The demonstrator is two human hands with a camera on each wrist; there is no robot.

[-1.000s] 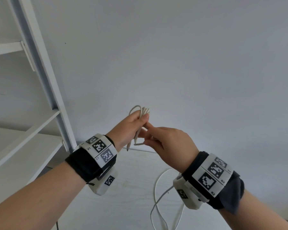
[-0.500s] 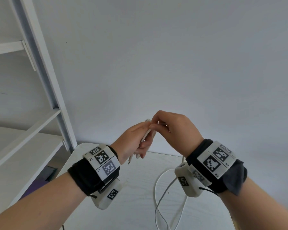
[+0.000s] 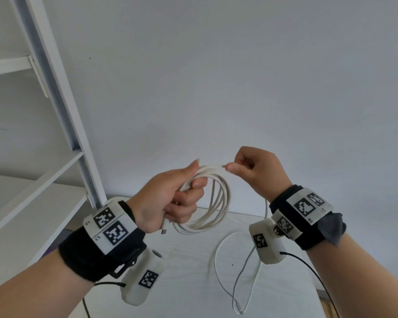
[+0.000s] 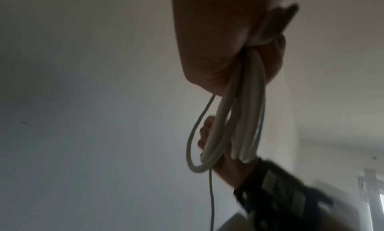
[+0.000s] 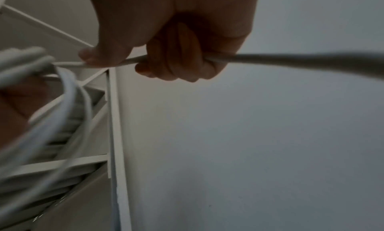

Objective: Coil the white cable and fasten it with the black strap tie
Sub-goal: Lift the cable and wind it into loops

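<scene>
The white cable (image 3: pixel 213 200) hangs in the air above the table (image 3: pixel 193 271) as a bundle of several round loops, its plug end (image 3: pixel 163 231) poking out below the heel of the left hand (image 3: pixel 170 198), which I see wrapped tight around one side of the loops, fingers curled and thumb laid along the top. From that fist one strand runs almost level to the right, straight into the right hand (image 3: pixel 254 171), which pinches it between thumb and forefinger with the other fingers curled round it (the right wrist view shows the strand passing clean through the fist). Behind that hand the loose remainder (image 3: pixel 237 278) drops to the table and trails toward me, ending in the far plug (image 3: pixel 239 310). So the slack lies to the right of and below the coil, and the right hand is the nearer one to feed it; my guess is that the next loop turns on bringing that level strand back to the left fist. Half a second ago the two hands were touching at a tight little bundle; now they stand apart and the loops have opened wide. I see no black strap tie in any view. A white shelf frame (image 3: pixel 55 88) stands to the left.
</scene>
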